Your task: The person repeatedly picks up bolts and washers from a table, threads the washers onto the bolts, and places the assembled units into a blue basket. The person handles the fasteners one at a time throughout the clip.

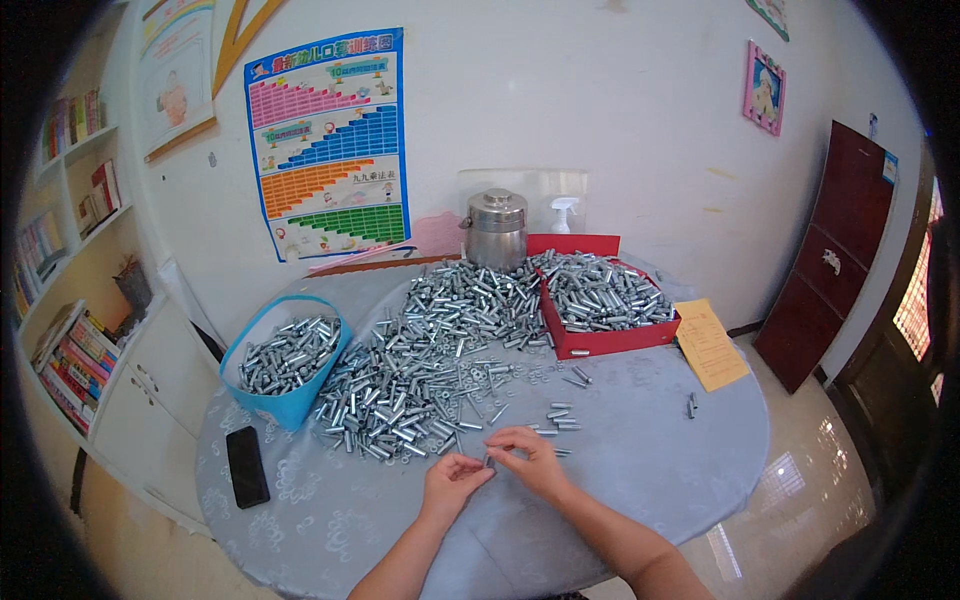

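Near the table's front edge, my left hand (453, 487) and my right hand (530, 463) meet, fingertips pinched together. A short silver expansion bolt (489, 461) shows between them, both hands touching it; its lower part is covered by fingers. Just beyond lies a large heap of loose metal bolts and sleeves (400, 390), with small nuts and washers (510, 374) scattered at its right edge. To the right of the heap, a few finished-looking bolts (562, 412) lie in a short column beyond my right hand.
A blue bin (338, 362) full of bolts stands left, a red box (620, 342) full of them at back right. Behind are a steel pot (497, 225) and a spray bottle (563, 214). A black phone (247, 467) and a yellow paper pad (711, 345) lie at the sides.
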`<action>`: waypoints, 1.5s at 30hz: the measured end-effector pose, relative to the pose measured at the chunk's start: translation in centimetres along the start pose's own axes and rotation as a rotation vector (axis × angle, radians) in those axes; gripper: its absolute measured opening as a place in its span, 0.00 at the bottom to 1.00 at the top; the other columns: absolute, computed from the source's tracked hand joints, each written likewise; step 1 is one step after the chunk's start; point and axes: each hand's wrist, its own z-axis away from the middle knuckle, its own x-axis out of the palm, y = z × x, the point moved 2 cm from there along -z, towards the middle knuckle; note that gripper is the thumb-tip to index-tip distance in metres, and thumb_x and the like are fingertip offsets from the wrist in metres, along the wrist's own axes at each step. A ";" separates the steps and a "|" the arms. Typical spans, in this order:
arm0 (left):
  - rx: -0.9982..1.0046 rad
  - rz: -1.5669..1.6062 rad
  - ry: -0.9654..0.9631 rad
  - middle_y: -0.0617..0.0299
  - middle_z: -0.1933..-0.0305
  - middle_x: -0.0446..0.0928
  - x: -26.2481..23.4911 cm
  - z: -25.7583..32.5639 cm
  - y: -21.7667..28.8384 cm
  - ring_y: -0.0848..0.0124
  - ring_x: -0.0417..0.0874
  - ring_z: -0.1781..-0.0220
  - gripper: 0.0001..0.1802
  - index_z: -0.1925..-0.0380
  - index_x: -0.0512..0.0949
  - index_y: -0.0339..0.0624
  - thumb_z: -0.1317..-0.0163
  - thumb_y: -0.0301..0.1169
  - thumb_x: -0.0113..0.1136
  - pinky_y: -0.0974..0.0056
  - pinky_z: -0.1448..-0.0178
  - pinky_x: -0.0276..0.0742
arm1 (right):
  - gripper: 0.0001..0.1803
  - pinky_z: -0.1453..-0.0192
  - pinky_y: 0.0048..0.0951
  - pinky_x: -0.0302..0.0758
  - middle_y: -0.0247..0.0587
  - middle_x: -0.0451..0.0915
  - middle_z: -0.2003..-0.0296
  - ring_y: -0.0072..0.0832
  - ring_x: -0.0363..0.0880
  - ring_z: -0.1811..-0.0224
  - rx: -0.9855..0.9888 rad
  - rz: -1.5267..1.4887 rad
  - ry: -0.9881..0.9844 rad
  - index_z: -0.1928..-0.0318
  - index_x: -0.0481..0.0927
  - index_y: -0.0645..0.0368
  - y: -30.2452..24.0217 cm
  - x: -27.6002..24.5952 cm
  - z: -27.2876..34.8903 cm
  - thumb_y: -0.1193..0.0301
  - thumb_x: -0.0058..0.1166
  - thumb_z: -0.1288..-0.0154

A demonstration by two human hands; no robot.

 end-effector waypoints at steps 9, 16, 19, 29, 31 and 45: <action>0.123 0.009 0.094 0.60 0.69 0.78 0.8 0.9 1.9 0.80 0.77 0.69 0.17 0.60 0.71 0.36 0.51 0.20 0.63 0.76 0.66 0.72 | 0.12 0.51 0.30 0.68 0.40 0.77 0.59 0.33 0.73 0.57 -0.027 0.150 -0.142 0.59 0.80 0.57 -1.4 0.2 0.0 0.66 0.54 0.42; 0.202 -0.024 0.225 0.62 0.72 0.77 -1.2 -0.1 2.2 0.81 0.75 0.72 0.16 0.58 0.73 0.36 0.49 0.21 0.62 0.78 0.68 0.70 | 0.11 0.61 0.24 0.72 0.41 0.81 0.69 0.23 0.77 0.66 0.220 0.047 0.363 0.63 0.82 0.58 4.6 -7.4 -1.8 0.67 0.55 0.44; 0.182 0.013 0.264 0.62 0.73 0.77 -1.6 -0.2 2.4 0.81 0.75 0.72 0.15 0.59 0.74 0.36 0.49 0.21 0.62 0.77 0.68 0.71 | 0.10 0.61 0.27 0.73 0.43 0.81 0.69 0.28 0.79 0.67 0.271 0.283 0.281 0.65 0.82 0.59 4.9 -9.5 -2.8 0.68 0.55 0.46; 0.178 0.027 0.272 0.62 0.75 0.76 -1.8 -0.6 2.1 0.79 0.75 0.74 0.15 0.61 0.73 0.35 0.50 0.21 0.62 0.76 0.70 0.71 | 0.11 0.59 0.34 0.74 0.47 0.80 0.68 0.39 0.79 0.65 0.268 0.794 0.210 0.66 0.81 0.58 9.9 -12.1 -9.2 0.68 0.55 0.51; 0.174 0.030 0.276 0.62 0.76 0.76 -2.0 -0.5 2.1 0.79 0.75 0.75 0.15 0.61 0.73 0.35 0.50 0.21 0.62 0.76 0.70 0.71 | 0.11 0.58 0.35 0.74 0.46 0.80 0.67 0.39 0.79 0.65 0.294 0.880 0.202 0.67 0.82 0.57 10.1 -11.6 -10.2 0.66 0.56 0.51; 0.176 0.047 0.268 0.61 0.74 0.77 -1.8 -0.3 2.2 0.79 0.76 0.74 0.13 0.62 0.73 0.35 0.49 0.21 0.62 0.75 0.70 0.72 | 0.11 0.62 0.35 0.75 0.42 0.81 0.72 0.37 0.80 0.67 0.479 0.972 0.183 0.71 0.83 0.51 10.6 -11.0 -11.8 0.63 0.63 0.57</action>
